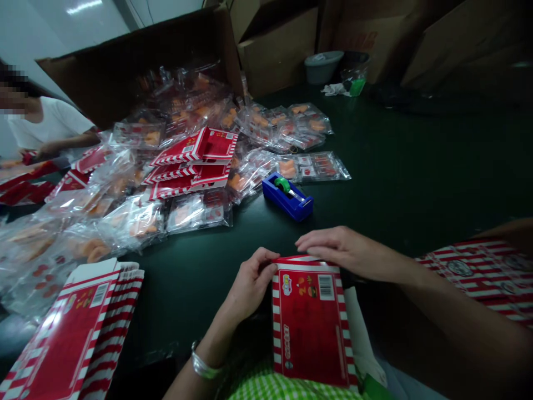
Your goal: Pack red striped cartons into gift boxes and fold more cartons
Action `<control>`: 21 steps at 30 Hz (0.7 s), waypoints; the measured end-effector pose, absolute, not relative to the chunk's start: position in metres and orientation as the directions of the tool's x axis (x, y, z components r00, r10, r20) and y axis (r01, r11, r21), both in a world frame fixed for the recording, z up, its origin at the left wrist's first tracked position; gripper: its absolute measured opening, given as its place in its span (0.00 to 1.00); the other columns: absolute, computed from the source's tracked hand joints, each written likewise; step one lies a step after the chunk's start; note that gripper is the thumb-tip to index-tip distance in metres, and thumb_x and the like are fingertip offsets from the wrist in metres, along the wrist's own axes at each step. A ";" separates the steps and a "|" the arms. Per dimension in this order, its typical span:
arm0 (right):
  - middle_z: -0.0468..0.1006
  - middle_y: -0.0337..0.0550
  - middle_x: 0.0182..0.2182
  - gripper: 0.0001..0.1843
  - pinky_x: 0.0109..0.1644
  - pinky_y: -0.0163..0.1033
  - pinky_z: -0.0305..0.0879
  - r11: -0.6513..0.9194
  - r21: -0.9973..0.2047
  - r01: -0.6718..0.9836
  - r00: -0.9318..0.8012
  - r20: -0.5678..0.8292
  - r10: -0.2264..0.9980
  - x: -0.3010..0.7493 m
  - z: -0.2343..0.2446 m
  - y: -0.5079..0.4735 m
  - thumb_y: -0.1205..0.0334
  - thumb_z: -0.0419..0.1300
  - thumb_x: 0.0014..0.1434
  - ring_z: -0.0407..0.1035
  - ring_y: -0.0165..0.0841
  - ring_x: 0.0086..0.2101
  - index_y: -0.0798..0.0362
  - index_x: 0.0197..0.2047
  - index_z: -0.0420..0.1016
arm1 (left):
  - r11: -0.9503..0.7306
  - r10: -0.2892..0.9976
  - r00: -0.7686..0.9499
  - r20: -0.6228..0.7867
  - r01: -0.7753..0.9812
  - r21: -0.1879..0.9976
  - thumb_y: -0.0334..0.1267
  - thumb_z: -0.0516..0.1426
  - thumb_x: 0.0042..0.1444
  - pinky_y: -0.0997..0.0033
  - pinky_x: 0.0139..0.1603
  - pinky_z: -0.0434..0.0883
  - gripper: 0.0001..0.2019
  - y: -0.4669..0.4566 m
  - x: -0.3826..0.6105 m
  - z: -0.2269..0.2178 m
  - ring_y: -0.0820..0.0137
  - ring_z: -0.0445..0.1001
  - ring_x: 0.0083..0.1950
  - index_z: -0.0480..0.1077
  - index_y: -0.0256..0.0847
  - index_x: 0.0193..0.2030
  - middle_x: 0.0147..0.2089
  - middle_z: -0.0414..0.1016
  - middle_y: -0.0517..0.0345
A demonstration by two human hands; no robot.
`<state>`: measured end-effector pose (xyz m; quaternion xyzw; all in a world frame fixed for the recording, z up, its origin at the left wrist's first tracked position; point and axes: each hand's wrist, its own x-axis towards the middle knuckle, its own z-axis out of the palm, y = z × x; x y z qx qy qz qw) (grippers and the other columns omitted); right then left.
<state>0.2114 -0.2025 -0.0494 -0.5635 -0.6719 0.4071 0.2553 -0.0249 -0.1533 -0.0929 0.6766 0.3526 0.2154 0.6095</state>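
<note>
A red box with white stripes (310,325) stands on end at the table's near edge, its barcode side facing me. My left hand (252,280) is closed, pinching the box's top left corner. My right hand (339,250) lies flat over the top flap, fingers stretched along the upper edge and pressing it. A silver bracelet (202,364) is on my left wrist.
A blue tape dispenser (288,195) sits just beyond the box. Many clear packets of orange pieces (137,219) and closed red boxes (194,164) pile up at left. Flat red cartons (75,333) lie at near left, more at right (478,272). A co-worker (45,130) sits far left. Cardboard boxes (278,50) stand behind.
</note>
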 end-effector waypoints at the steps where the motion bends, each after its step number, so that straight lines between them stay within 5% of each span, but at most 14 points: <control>1: 0.79 0.43 0.44 0.17 0.48 0.41 0.68 -0.032 -0.840 0.541 -0.135 -0.125 0.983 0.218 -0.055 -0.209 0.51 0.53 0.61 0.73 0.38 0.44 0.50 0.44 0.78 | 0.023 0.740 0.657 -0.144 0.189 0.982 0.41 0.53 0.61 0.71 0.43 0.68 0.09 -0.152 -0.027 -0.094 0.70 0.71 0.41 0.69 0.40 0.44 0.41 0.74 0.57; 4: 0.80 0.45 0.45 0.21 0.50 0.45 0.70 -0.176 -0.877 0.447 0.079 -0.158 0.984 0.220 -0.077 -0.235 0.47 0.54 0.61 0.73 0.41 0.45 0.51 0.48 0.77 | 0.081 0.751 0.638 -0.171 0.168 0.982 0.44 0.55 0.59 0.72 0.40 0.68 0.10 -0.149 -0.029 -0.097 0.70 0.71 0.39 0.68 0.39 0.41 0.41 0.74 0.56; 9: 0.77 0.47 0.49 0.18 0.60 0.49 0.62 -0.067 -0.912 0.404 0.220 0.026 0.975 0.187 -0.102 -0.262 0.50 0.56 0.61 0.70 0.42 0.51 0.51 0.47 0.78 | 0.042 0.804 0.567 -0.175 0.241 0.970 0.45 0.58 0.56 0.75 0.34 0.65 0.11 -0.148 -0.015 -0.098 0.73 0.68 0.34 0.69 0.38 0.33 0.34 0.72 0.60; 12: 0.79 0.48 0.45 0.20 0.54 0.49 0.68 -0.168 -0.980 0.111 0.207 -0.142 0.968 0.182 -0.099 -0.258 0.47 0.57 0.59 0.73 0.41 0.46 0.52 0.45 0.78 | 0.120 0.770 0.602 -0.209 0.186 0.975 0.45 0.58 0.55 0.75 0.33 0.66 0.12 -0.146 -0.011 -0.095 0.73 0.68 0.32 0.72 0.37 0.34 0.32 0.73 0.59; 15: 0.80 0.46 0.36 0.22 0.41 0.44 0.74 -0.337 -0.920 -0.199 0.090 -0.360 0.929 0.188 -0.089 -0.245 0.44 0.62 0.54 0.76 0.39 0.37 0.55 0.40 0.75 | 0.171 0.736 0.626 -0.259 0.197 0.965 0.45 0.60 0.52 0.75 0.31 0.65 0.12 -0.139 -0.014 -0.087 0.74 0.68 0.29 0.71 0.36 0.32 0.29 0.72 0.59; 21: 0.79 0.45 0.31 0.18 0.34 0.39 0.73 -0.491 -0.865 -0.106 -0.044 -0.489 0.871 0.197 -0.068 -0.219 0.51 0.67 0.44 0.76 0.39 0.35 0.57 0.30 0.72 | 0.169 0.598 0.736 -0.317 0.271 0.948 0.44 0.62 0.48 0.74 0.30 0.65 0.12 -0.124 -0.016 -0.073 0.73 0.69 0.28 0.71 0.36 0.29 0.27 0.73 0.59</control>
